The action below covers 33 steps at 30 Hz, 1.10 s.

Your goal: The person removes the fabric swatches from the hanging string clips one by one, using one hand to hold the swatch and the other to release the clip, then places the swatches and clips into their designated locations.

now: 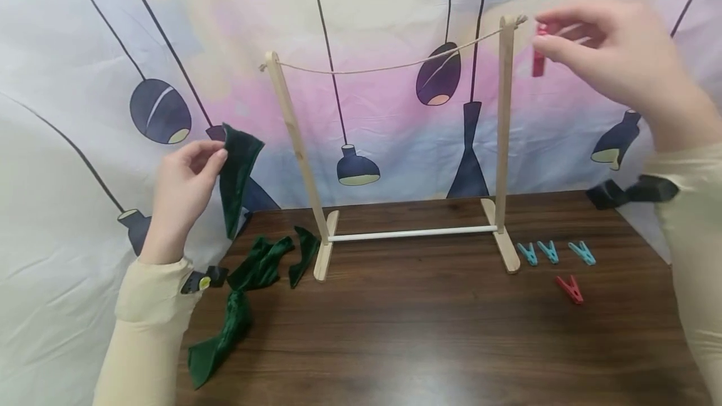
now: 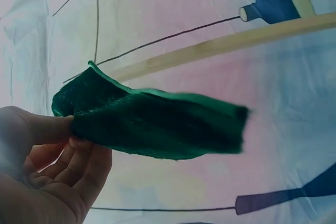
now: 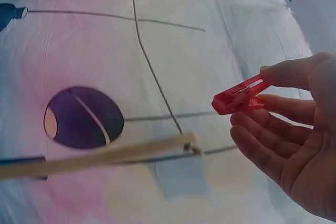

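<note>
Between thumb and fingers, my left hand pinches a dark green velvety cloth piece by its edge. The cloth hangs down left of the wooden stand, and in the left wrist view the cloth is apart from the post. My right hand pinches a red clothespin just right of the stand's right post. In the right wrist view the clothespin is held by its handle ends, off the string. A slack string runs between the two post tops.
More green cloth pieces lie on the dark wooden table at the left. Several blue clothespins and one red clothespin lie right of the stand. A white rod joins the stand's feet. A lamp-patterned backdrop hangs behind.
</note>
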Each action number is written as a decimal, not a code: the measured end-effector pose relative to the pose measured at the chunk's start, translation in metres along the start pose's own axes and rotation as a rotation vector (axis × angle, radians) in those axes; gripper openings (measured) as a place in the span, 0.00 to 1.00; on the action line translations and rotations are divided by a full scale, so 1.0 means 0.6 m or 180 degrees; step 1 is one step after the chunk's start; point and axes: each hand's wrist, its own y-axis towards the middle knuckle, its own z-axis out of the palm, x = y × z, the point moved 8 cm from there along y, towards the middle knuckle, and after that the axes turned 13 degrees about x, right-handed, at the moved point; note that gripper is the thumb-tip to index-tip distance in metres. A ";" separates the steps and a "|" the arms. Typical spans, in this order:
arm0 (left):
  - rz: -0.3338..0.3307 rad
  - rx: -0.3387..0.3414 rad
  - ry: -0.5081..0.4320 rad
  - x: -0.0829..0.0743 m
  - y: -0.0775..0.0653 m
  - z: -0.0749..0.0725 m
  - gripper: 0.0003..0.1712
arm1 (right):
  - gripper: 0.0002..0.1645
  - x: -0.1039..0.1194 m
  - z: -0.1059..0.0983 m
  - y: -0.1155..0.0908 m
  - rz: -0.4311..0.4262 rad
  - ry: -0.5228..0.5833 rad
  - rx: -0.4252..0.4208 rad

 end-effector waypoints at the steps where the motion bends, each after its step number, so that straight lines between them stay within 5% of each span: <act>1: 0.0000 0.0014 0.0031 0.005 -0.008 0.000 0.20 | 0.26 -0.013 -0.007 -0.015 0.0071 -0.0095 -0.0065; 12: -0.0218 0.0110 0.0310 0.072 -0.110 0.021 0.18 | 0.29 -0.173 -0.014 -0.147 0.0703 -0.0190 -0.0380; 18: -0.0256 0.0311 0.0160 0.100 -0.146 0.051 0.16 | 0.14 -0.245 0.014 -0.206 0.0858 -0.0129 -0.0341; 20: -0.0286 0.0403 0.0116 0.110 -0.156 0.064 0.16 | 0.10 -0.269 0.026 -0.222 0.0955 -0.0164 -0.0257; 26: -0.0489 0.0707 0.0000 0.140 -0.185 0.112 0.16 | 0.29 -0.332 0.066 -0.270 0.1263 -0.0396 0.0141; 33: -0.0971 0.1301 -0.0221 0.189 -0.234 0.177 0.18 | 0.32 -0.392 0.133 -0.318 0.1615 -0.0849 0.1007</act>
